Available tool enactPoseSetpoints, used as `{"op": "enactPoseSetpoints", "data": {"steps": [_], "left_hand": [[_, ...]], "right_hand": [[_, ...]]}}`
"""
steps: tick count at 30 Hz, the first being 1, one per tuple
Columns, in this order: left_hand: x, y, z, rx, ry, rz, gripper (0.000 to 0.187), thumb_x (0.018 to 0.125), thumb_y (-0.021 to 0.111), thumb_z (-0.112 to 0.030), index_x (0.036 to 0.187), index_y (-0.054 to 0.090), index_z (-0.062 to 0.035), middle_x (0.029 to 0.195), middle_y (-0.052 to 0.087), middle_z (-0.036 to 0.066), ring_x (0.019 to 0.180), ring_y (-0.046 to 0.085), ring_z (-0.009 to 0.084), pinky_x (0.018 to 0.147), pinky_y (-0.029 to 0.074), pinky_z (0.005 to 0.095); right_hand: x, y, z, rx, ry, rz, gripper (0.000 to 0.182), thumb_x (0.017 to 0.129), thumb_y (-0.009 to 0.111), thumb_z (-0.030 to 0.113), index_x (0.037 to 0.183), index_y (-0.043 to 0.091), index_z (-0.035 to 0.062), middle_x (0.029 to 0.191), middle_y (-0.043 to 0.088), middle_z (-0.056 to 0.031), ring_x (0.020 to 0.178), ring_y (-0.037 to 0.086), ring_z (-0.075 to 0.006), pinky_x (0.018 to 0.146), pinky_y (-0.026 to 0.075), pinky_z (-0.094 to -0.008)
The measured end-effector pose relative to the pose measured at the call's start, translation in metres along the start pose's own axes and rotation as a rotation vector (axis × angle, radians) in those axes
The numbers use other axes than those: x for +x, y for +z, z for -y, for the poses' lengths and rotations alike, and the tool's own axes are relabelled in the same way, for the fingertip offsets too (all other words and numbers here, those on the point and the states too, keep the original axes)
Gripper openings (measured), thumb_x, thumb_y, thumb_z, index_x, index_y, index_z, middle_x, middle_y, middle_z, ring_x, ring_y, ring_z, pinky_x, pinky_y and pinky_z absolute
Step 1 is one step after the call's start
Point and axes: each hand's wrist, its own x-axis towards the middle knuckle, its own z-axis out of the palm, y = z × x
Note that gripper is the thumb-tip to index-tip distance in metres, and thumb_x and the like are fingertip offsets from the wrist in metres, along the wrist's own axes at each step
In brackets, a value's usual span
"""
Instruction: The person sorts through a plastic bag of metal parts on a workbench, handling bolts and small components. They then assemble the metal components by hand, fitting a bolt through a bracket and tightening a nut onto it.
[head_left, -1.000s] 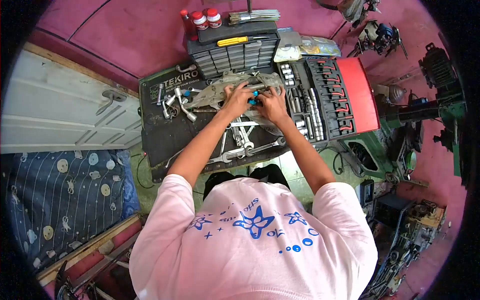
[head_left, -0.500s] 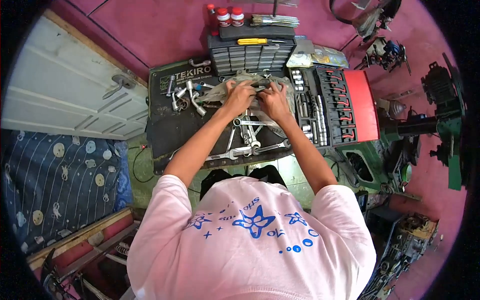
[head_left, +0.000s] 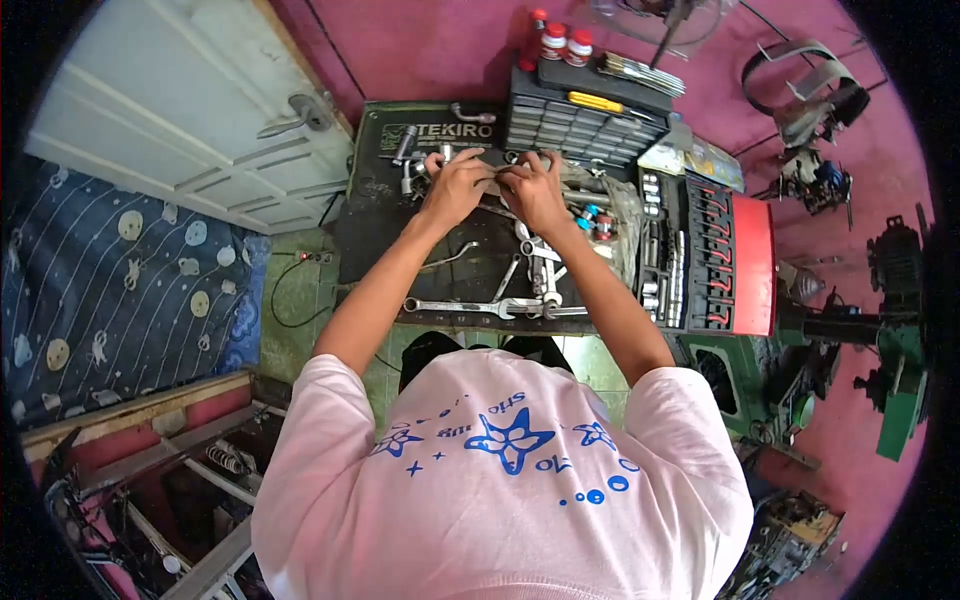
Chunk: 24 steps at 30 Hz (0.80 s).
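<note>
My left hand (head_left: 456, 188) is over the small tools at the back left of the black mat, its fingers bent but apart. Beside it, my right hand (head_left: 534, 195) has its fingers curled down near the drawer cabinet; what they hold is hidden. The fingertips of both hands nearly meet. Clear plastic (head_left: 627, 215) lies right of my right hand, with a blue part (head_left: 587, 216) and a reddish part (head_left: 604, 228) on it. Nearer the front edge are a long wrench (head_left: 450, 306) and a cluster of wrenches (head_left: 543, 270).
A drawer cabinet (head_left: 580, 128) stands at the back, with a yellow screwdriver (head_left: 596, 102) and red-capped bottles (head_left: 579, 47) on top. On the right is a socket set (head_left: 665, 245) beside a red case panel (head_left: 753, 265). A door (head_left: 200, 110) stands left, green machinery (head_left: 903, 400) far right.
The view has turned, shifting the table rightward in it. Both hands have moved left across the mat, off the plastic. The blue and reddish parts now show.
</note>
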Motion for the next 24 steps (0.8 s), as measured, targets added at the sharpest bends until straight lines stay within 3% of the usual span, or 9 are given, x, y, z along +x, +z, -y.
{"op": "enactPoseSetpoints", "data": {"steps": [11, 17, 24], "left_hand": [[-0.047, -0.041, 0.061, 0.101, -0.106, -0.101, 0.01, 0.084, 0.072, -0.012, 0.091, 0.079, -0.0118, 0.105, 0.075, -0.001, 0.126, 0.059, 0.0179, 0.095, 0.024, 0.0479], [-0.066, -0.02, 0.093, 0.211, -0.187, 0.032, 0.015, 0.084, 0.071, -0.01, 0.096, 0.08, -0.014, 0.104, 0.075, 0.0, 0.125, 0.057, 0.0229, 0.096, 0.026, 0.0506], [-0.074, -0.007, 0.102, 0.22, -0.252, 0.104, 0.017, 0.085, 0.072, -0.011, 0.099, 0.08, -0.0148, 0.126, 0.07, 0.003, 0.129, 0.053, 0.0264, 0.1, 0.026, 0.0527]], "right_hand": [[0.056, 0.052, 0.052, -0.009, -0.093, 0.101, 0.016, 0.078, 0.076, 0.02, 0.093, 0.077, 0.0144, 0.095, 0.072, 0.0023, 0.112, 0.055, -0.0238, 0.108, 0.029, -0.0586], [0.062, 0.09, 0.065, -0.108, -0.057, 0.283, 0.014, 0.089, 0.067, 0.028, 0.095, 0.077, 0.0192, 0.096, 0.073, 0.002, 0.114, 0.055, -0.0243, 0.108, 0.03, -0.0627], [0.05, 0.123, 0.061, -0.159, -0.083, 0.219, 0.013, 0.09, 0.065, 0.025, 0.093, 0.076, 0.0199, 0.097, 0.074, 0.0025, 0.114, 0.057, -0.0261, 0.108, 0.029, -0.0653]]}}
